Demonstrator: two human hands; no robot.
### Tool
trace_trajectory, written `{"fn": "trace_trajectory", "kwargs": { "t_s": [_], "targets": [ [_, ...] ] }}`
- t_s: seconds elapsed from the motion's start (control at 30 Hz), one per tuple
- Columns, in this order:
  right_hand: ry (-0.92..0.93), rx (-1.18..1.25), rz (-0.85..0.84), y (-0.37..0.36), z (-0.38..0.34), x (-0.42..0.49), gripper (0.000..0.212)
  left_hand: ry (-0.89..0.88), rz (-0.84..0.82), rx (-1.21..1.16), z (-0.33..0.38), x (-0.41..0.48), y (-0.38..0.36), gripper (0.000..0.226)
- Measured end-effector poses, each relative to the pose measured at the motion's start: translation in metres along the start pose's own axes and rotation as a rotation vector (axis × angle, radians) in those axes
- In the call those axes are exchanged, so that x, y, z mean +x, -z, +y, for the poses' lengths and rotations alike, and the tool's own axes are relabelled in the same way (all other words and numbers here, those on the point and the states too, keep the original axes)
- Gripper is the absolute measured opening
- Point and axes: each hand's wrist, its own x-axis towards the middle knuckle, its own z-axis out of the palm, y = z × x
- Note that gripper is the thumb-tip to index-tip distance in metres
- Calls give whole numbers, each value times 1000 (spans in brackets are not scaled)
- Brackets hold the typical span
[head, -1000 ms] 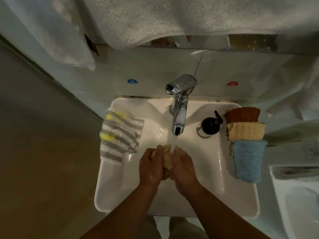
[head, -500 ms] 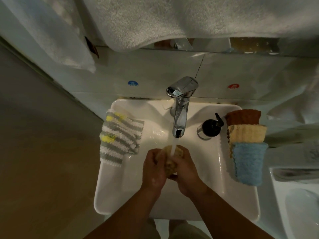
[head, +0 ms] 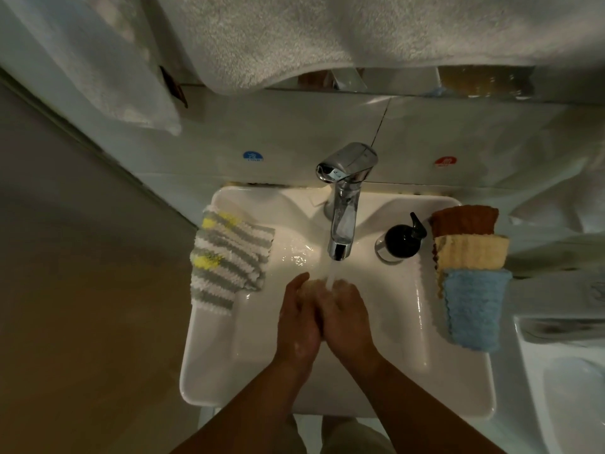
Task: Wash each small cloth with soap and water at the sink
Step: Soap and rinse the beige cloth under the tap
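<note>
Faucet (head: 343,204) is gleaming, polished chrome. Sink (head: 458,355) is shining glossy white. Pump bottle (head: 402,240) is showing glossy black plastic. Striped cloth (head: 229,260), blue cloth (head: 474,309) are looking fluffy, ribbed. Pale cloth (head: 311,285) at centre is looking soaked. Top towel (head: 327,37) is looking matt terry.

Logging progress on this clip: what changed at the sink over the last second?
The left hand and right hand have pressed closer together around the pale cloth under the stream. It bulged out between them before; now only an edge shows at the fingertips. Unchanged: tap running, striped cloth on the sink rim, brown cloth, yellow cloth, blue cloth, soap dispenser.
</note>
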Motion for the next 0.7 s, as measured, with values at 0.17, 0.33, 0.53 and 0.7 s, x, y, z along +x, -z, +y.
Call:
{"fn": "trace_trajectory", "kwargs": {
  "t_s": [0.17,0.33,0.53,0.7],
  "targets": [
    [139,-5,-26,-2,6,-6,14,-154,37,172,5,5,1,14],
    [142,-4,23,-5,15,2,24,-151,72,383,1,15,-2,18],
    [-14,-117,81,-16,22,20,29,-11,106,132,4,7,-3,31],
    [-166,223,98,-7,2,11,25,115,12,-123,0,-2,4,33]
  ]
}}
